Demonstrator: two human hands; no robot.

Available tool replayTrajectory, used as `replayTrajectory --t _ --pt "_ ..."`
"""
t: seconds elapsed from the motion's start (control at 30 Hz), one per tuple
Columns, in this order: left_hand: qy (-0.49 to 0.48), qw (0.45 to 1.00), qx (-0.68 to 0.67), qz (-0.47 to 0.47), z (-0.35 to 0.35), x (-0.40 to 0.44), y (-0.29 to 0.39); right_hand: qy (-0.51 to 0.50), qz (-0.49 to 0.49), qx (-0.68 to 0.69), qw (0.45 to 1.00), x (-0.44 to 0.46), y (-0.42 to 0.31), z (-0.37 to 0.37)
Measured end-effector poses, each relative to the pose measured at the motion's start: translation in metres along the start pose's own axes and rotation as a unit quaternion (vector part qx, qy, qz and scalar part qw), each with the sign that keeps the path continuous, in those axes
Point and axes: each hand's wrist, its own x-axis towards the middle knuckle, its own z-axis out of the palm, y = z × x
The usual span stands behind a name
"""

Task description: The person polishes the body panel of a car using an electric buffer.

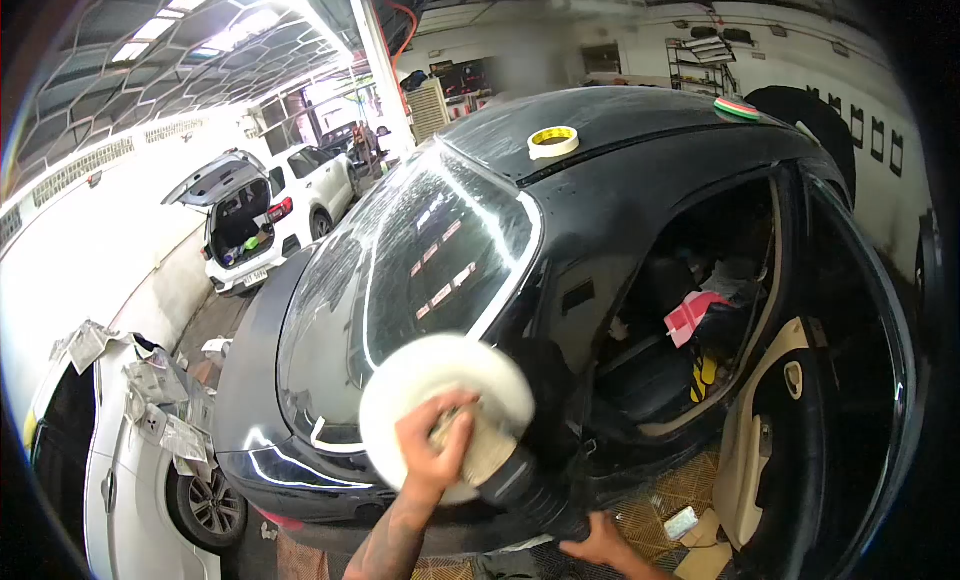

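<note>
- Polisher [520, 485], its round white pad [395, 380] over the black car [640, 165] by the rear window's [400, 250] lower edge
- Left hand [437, 445], fingers curled over the polisher's head
- Right hand [603, 542] at its rear end; cannot tell how tightly closed
- Tape roll [553, 151] on the roof

The left hand [438, 445] curls, farther forward than the right hand [602, 542].

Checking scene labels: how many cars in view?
3: black car, front and center; white car at upper left, tailgate up; second white car at lower left, papers on it. Others may be hidden in the background.
</note>
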Motion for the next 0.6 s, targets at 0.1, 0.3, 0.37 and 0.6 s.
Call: replayTrajectory --t 0.1,0.3,0.37,0.6 --pt "-0.030 0.996 -0.081 0.002 0.022 0.050 0.019 0.134 0.030 -0.063 0.988 -0.002 -0.010 -0.009" --pt "0.013 0.998 -0.061 0.008 0.002 0.005 -0.011 0.107 -0.070 -0.019 0.992 -0.006 -0.006 -0.010" --pt "0.045 0.994 -0.100 -0.022 -0.009 -0.035 -0.033 0.073 -0.048 -0.025 0.996 -0.014 -0.006 -0.004" --pt "-0.002 0.992 -0.130 -0.003 0.006 0.004 -0.019 0.030 0.113 0.032 0.993 -0.041 -0.046 -0.018"
